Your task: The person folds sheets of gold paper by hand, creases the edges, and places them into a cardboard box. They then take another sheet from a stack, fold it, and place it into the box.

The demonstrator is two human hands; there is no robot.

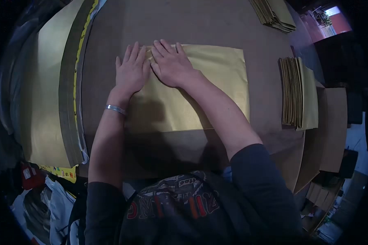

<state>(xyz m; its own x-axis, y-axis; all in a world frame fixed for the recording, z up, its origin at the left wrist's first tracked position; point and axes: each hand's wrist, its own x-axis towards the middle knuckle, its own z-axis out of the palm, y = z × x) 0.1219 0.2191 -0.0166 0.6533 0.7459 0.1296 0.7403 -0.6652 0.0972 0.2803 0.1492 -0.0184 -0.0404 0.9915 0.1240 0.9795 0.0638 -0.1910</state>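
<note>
Both hands flat, fingers spread: left hand (131, 72), right hand (172, 65) pressing gold sheet (216, 81).

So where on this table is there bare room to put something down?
Bare table lies beyond the gold sheet, left of the far stack; a narrow strip runs between the sheet and the right stack. Crowded where the left hand and right hand press the sheet.
</note>
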